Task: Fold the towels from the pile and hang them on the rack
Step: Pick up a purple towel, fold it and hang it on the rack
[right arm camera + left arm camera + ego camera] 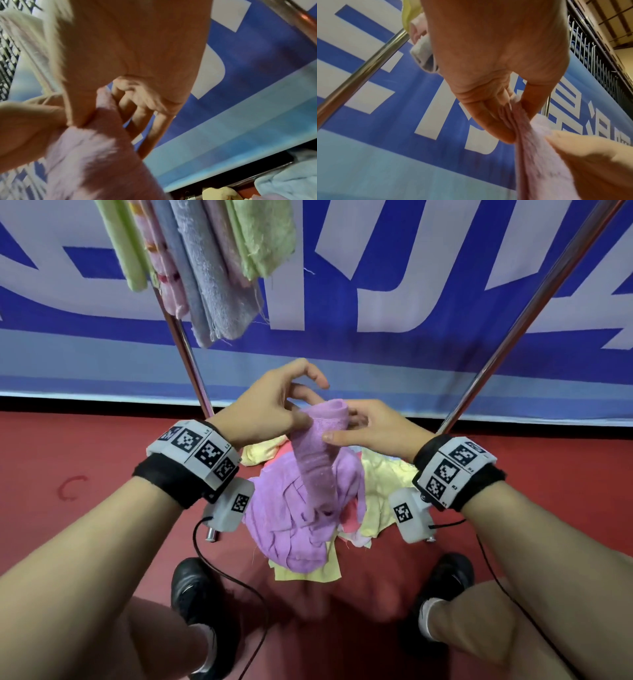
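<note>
A purple towel (pixel 317 460) hangs bunched from both hands above the pile (pixel 308 522) of purple, yellow and pink towels on the red floor. My left hand (pixel 274 409) pinches its top edge from the left, thumb against the cloth, the other fingers curled above. My right hand (pixel 363 426) pinches the same top from the right with thumb and fingers. In the left wrist view the left hand (pixel 510 116) squeezes the purple towel (pixel 536 155) between thumb and fingers. The right wrist view shows the right hand (pixel 96 113) gripping the purple towel (pixel 96 155).
Several folded towels (pixel 205 261) in green, pink, blue and grey hang on the rack at the top left. Two slanted metal rack legs (pixel 513 330) flank the hands. A blue-and-white banner (pixel 411 302) stands behind. My black shoes (pixel 195 594) are below the pile.
</note>
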